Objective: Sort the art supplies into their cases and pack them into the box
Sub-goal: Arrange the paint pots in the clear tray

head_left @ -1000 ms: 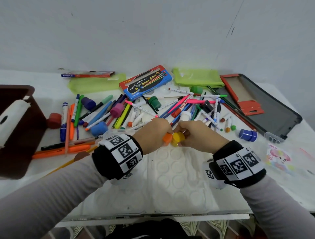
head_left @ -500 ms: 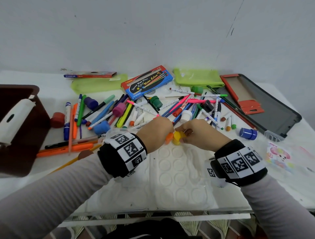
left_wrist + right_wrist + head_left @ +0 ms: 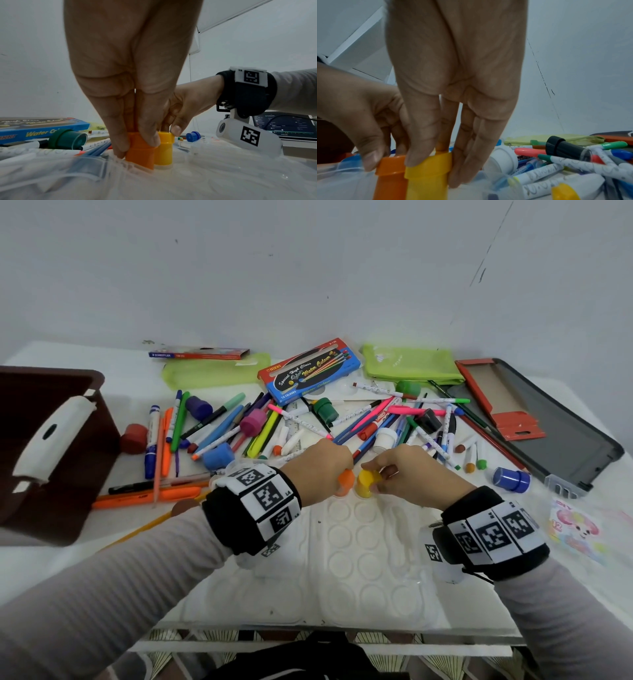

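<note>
The left hand (image 3: 318,470) grips the orange pot (image 3: 139,150) from above, fingers curled around its lid and body. The right hand (image 3: 407,474) pinches the lid of the yellow pot (image 3: 163,148) in the same way. Both pots stand upright, touching each other side by side, on the far edge of the clear plastic tray (image 3: 363,559), in its round hollows at about 12 o'clock from the person. Their long axis is vertical, so I think the coming move is a straight push down into the hollows. Each hand is directly over its own pot; the orange one is at 9 o'clock of the yellow one. The other loose pots, for example the green pot (image 3: 325,409) and the blue pot (image 3: 512,479), lie further away, at 12 and 2 o'clock. The brown box (image 3: 51,446) waits at 9 o'clock, well apart
</note>
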